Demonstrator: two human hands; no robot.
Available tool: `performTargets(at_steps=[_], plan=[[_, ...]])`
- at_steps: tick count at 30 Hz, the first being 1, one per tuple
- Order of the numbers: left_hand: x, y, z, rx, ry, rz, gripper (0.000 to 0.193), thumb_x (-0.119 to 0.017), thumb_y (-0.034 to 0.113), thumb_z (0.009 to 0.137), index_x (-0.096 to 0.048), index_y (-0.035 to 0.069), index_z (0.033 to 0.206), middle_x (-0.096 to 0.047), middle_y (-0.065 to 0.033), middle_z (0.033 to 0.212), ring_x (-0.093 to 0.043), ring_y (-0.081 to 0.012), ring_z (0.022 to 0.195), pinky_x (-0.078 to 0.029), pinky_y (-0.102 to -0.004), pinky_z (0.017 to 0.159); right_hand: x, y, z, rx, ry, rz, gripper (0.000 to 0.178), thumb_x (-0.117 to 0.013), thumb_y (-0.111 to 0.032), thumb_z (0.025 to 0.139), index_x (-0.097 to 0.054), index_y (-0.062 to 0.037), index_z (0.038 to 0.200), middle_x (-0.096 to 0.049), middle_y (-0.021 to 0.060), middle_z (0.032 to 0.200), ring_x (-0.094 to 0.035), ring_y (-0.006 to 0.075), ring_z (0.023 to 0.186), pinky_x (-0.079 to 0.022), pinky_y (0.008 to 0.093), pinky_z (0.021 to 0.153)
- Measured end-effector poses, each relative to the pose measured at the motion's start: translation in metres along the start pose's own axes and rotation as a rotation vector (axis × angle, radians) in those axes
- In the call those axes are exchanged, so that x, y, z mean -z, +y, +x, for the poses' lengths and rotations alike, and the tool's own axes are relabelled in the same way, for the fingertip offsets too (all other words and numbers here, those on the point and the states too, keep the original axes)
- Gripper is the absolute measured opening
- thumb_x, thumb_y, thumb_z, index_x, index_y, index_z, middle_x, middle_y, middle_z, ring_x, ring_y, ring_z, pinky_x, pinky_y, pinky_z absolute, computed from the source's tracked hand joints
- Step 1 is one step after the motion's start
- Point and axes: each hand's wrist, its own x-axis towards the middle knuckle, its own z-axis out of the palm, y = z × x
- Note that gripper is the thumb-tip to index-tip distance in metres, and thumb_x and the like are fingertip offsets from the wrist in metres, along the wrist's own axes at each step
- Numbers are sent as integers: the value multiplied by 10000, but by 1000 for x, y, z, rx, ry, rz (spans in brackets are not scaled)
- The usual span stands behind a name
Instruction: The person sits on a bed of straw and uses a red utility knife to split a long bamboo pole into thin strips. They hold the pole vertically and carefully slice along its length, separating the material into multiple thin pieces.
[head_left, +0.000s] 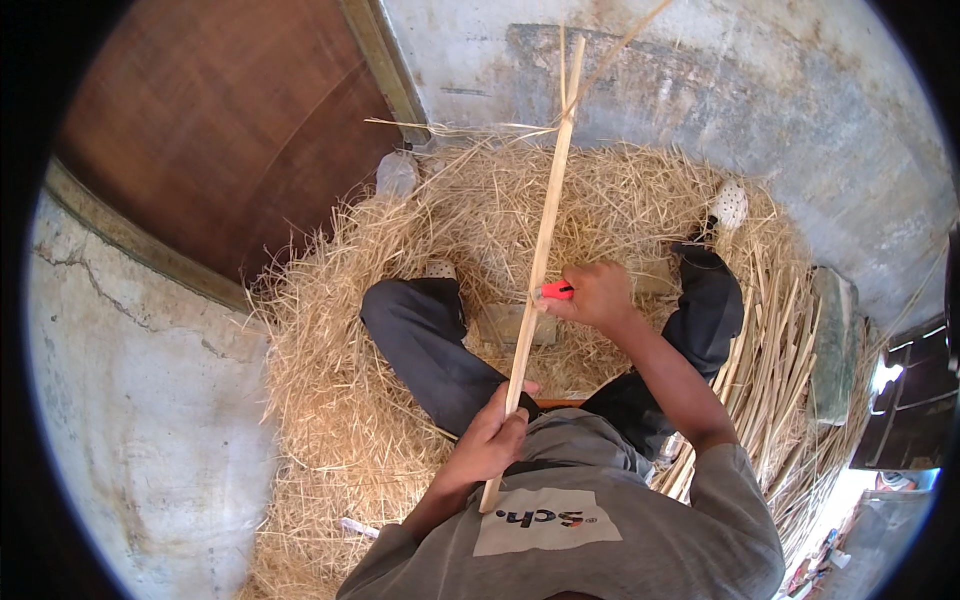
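Note:
A long, pale bamboo strip (548,225) slants up from my lap, with thin slivers splitting away at its far end. My left hand (488,437) is closed round its lower part, close to my shirt. In my right hand (603,295) is a small red-handled knife (556,290), gripped in closed fingers. The knife's front end meets the strip about halfway along; its blade is too small to make out clearly.
Bamboo shavings (330,400) lie thick around my legs and feet. Many cut bamboo strips (775,370) are heaped to my right, beside a greenish block (835,345). A clear plastic container (397,175) stands near the brown door panel (230,120). A grey wall (720,80) rises ahead.

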Motion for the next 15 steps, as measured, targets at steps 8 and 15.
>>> performTargets(at_steps=[8,15], plan=[[4,-4,-11,94,-1,164,401,-373,10,953,-368,99,1344,-383,32,629,-369,-56,497,-354,-234,472,12,40,35,-244,-205,-128,678,-547,-740,760,-695,-80,707,-629,134,609,-651,292,608,-505,425,576],[0,-1,-25,40,-61,345,355,-416,46,950,-382,66,1303,-405,-6,670,-401,-97,614,-359,-271,584,10,100,52,-337,-128,-229,708,-505,-733,806,-686,-58,693,-605,140,572,-629,317,566,-489,435,538]])
